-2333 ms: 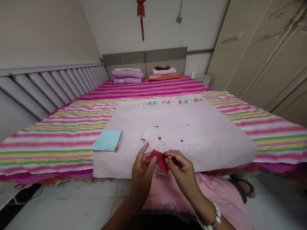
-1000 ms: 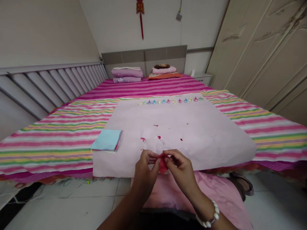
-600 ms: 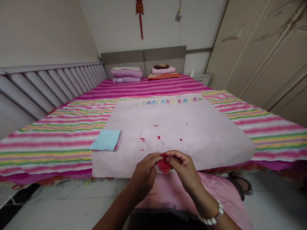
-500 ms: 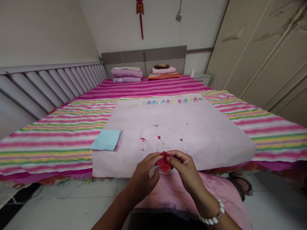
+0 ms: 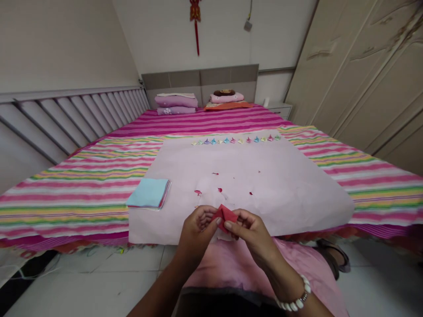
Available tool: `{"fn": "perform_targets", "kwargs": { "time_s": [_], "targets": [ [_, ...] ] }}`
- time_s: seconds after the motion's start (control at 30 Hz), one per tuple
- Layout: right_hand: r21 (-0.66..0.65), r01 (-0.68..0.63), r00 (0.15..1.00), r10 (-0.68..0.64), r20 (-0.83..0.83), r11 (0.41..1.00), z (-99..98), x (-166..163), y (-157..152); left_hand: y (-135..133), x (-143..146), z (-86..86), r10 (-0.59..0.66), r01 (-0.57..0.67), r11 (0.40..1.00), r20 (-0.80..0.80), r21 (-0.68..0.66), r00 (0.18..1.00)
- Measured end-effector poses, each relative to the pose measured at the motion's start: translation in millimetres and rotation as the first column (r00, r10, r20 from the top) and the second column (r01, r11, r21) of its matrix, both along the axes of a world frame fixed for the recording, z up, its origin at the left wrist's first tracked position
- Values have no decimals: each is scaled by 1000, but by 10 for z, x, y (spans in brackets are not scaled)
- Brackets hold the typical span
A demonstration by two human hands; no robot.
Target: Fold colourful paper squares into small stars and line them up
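A small folded piece of red paper (image 5: pixel 225 216) is pinched between both hands just above the near edge of a large pale pink sheet (image 5: pixel 284 185) spread over the bed. My left hand (image 5: pixel 197 233) grips its left side with curled fingers. My right hand (image 5: pixel 251 235), a white bead bracelet on its wrist, pinches the right side with thumb and forefinger. Tiny red scraps (image 5: pixel 218 190) lie on the sheet just beyond the hands.
A stack of coloured paper squares (image 5: pixel 148 194), light blue on top, lies at the sheet's left. A row of several small folded paper shapes (image 5: pixel 236 140) lines its far edge. The striped bed (image 5: pixel 82 185) holds pillows (image 5: pixel 176 104) at the headboard. A wardrobe (image 5: pixel 363 70) stands right.
The red paper has gone from a wider spread shape to a smaller, tighter fold between my fingertips. Both hands stayed at the sheet's near edge, shifting only slightly.
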State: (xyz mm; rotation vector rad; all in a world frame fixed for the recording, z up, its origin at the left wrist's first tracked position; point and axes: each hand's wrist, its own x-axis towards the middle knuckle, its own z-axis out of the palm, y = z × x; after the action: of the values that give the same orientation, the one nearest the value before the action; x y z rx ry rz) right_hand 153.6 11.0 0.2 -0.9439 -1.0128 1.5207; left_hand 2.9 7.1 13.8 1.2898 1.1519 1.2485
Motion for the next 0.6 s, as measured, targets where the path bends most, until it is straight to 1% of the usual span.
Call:
{"fn": "perform_targets", "kwargs": {
  "time_s": [0.07, 0.17, 0.27, 0.37, 0.47, 0.6],
  "targets": [
    [-11, 2, 1000, -2, -6, 1000, -11, -1, 7, 3, 9, -7, -4, 6, 999, 62, -44, 998],
    [-22, 11, 1000, -11, -6, 1000, -11, 2, 12, 23, -3, -1, -43, 53, 994, 99, -100, 994],
    [-23, 9, 1000, -9, 5, 1000, 4, -3, 6, 53, -17, 42, -106, 117, 985, 91, -129, 990],
    [-30, -26, 1000, 26, 12, 999, 14, -17, -8, 67, 4, 103, -163, 170, 977, 61, -129, 985],
    [-33, -68, 998, 68, 8, 997, 1, -26, -17, 66, 49, 126, -133, 140, 981, 55, -132, 990],
    [-39, -103, 995, 103, 14, 994, -40, -24, -22, 70, 76, 76, -78, 88, 983, 73, -160, 994]
  ]
}}
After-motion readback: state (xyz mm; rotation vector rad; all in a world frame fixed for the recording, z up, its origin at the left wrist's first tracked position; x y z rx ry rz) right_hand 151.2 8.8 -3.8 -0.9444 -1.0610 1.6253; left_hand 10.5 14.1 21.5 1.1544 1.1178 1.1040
